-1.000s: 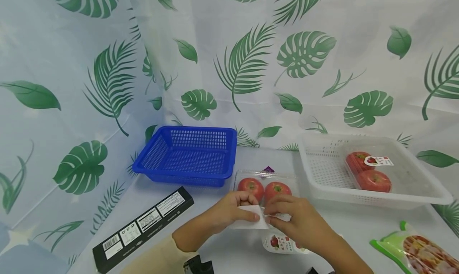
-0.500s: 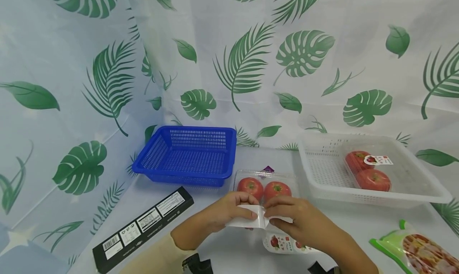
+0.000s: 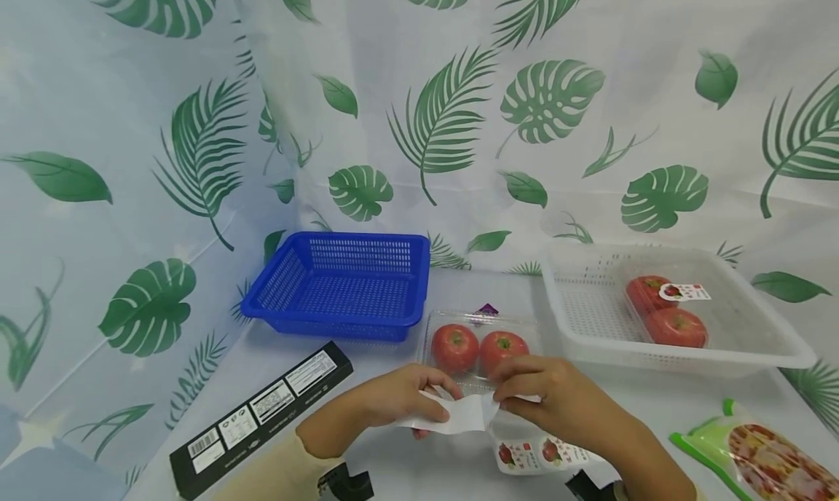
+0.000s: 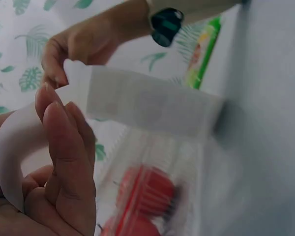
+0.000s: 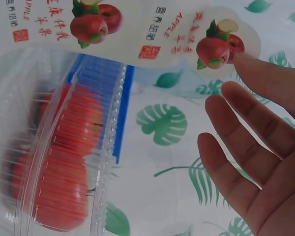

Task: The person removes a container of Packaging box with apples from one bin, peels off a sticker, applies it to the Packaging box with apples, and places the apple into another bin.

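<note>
The left hand (image 3: 400, 397) grips a white label strip (image 3: 465, 416) between thumb and fingers and the right hand (image 3: 557, 395) pinches it, above the counter (image 3: 422, 483), an apple-printed stretch showing on the right hand's near side. Just beyond sits a clear box (image 3: 526, 329) with two red apples (image 3: 455, 349), between a blue basket (image 3: 334, 326) at far left and a white basket (image 3: 682, 359) at far right. A black carton (image 3: 262, 417) lies near left, a green food bag (image 3: 767, 454) near right.

An apple-label strip (image 3: 467, 416) — white-backed, curled — hangs near boxed apples (image 3: 455, 348).
</note>
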A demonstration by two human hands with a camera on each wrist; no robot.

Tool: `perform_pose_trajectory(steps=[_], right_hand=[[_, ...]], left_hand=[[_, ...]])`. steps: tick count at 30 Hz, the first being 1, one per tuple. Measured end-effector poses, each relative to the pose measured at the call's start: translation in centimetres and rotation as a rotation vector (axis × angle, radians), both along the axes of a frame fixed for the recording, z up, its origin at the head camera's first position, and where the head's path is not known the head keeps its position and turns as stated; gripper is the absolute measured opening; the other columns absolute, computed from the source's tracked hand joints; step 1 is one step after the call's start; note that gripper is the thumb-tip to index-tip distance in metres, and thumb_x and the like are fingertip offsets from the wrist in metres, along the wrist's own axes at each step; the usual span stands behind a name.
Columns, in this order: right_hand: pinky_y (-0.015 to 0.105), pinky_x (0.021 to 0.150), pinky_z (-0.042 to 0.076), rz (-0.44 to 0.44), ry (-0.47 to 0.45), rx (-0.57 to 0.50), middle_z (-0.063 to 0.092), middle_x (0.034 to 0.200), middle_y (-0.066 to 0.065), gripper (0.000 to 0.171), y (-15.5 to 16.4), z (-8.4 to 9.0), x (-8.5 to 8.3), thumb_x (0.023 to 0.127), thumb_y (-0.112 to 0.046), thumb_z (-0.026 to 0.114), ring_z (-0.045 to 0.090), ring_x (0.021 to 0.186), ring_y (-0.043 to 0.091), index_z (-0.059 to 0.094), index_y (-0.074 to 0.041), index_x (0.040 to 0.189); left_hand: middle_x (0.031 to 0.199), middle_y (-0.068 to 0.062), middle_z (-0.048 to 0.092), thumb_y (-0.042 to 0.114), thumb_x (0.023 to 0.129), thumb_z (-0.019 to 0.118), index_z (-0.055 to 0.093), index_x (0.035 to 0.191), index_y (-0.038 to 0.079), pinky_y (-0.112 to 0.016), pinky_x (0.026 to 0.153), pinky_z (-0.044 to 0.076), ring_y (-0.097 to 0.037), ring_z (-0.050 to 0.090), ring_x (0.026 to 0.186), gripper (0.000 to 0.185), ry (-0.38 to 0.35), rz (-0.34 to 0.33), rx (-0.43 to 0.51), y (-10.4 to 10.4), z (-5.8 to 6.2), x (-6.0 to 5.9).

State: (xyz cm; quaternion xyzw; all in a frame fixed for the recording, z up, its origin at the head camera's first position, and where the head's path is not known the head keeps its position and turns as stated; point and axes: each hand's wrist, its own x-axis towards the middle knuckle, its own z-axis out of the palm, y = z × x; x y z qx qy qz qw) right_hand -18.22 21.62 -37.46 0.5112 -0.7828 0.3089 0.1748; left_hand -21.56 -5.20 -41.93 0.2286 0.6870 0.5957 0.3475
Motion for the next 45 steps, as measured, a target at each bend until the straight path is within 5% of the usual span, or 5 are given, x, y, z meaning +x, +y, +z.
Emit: perform_pose_trajectory(steps=[13, 27, 32, 36, 45], right_hand=[[0.011, 0.081, 0.048, -0.061, -0.078, 0.04, 0.067, 0.103, -0.009, 0.032, 1.1, 0.0, 0.2, 0.075, 0.001, 0.081, 0.064, 0.09, 0.011, 0.074, -0.023, 0.095], [0.027, 0.07, 0.056, -0.276, -0.139, 0.149, 0.067, 0.092, -0.017, 0.031, 3.7, 1.5, 0.2, 0.079, 0.001, 0.077, 0.064, 0.082, 0.004, 0.069, -0.025, 0.095], [0.027, 0.071, 0.057, -0.31, -0.181, 0.199, 0.067, 0.092, -0.016, 0.027, 4.0, 2.1, 0.3, 0.081, -0.002, 0.077, 0.062, 0.082, 0.005, 0.07, -0.023, 0.096], [0.027, 0.073, 0.056, -0.329, -0.231, 0.219, 0.066, 0.092, -0.016, 0.024, 4.0, 2.3, 0.0, 0.083, -0.003, 0.076, 0.063, 0.083, 0.005, 0.071, -0.021, 0.096], [0.028, 0.074, 0.056, -0.321, -0.31, 0.239, 0.068, 0.092, -0.015, 0.021, 4.1, 2.1, -1.5, 0.086, -0.005, 0.074, 0.063, 0.083, 0.005, 0.072, -0.021, 0.098]], left_hand=[[0.079, -0.005, 0.066, -0.005, 0.082, 0.069, 0.068, 0.111, 0.011, -0.023, 0.042, 0.047, -0.013, 0.058, 0.058, 0.033, 0.068, -0.076, -0.2, -2.3, -3.0, 0.0], [0.106, 0.012, 0.065, 0.005, 0.079, 0.073, 0.071, 0.118, 0.026, -0.021, 0.064, 0.051, -0.002, 0.057, 0.074, 0.044, 0.613, -0.395, -0.762, -3.6, -2.8, -0.1], [0.101, 0.016, 0.063, 0.004, 0.078, 0.074, 0.074, 0.109, 0.027, -0.022, 0.069, 0.049, -0.003, 0.055, 0.077, 0.039, 0.66, -0.478, -0.873, -4.1, -1.6, -0.4], [0.092, 0.015, 0.06, 0.004, 0.075, 0.076, 0.072, 0.099, 0.026, -0.023, 0.052, 0.05, -0.006, 0.057, 0.065, 0.032, 0.647, -0.422, -0.947, -4.1, -1.0, 0.0], [0.077, 0.013, 0.057, 0.03, 0.069, 0.085, 0.064, 0.091, 0.026, -0.031, 0.068, 0.046, -0.008, 0.052, 0.072, 0.03, 0.857, -0.224, -1.038, -5.5, -1.8, -0.2]])
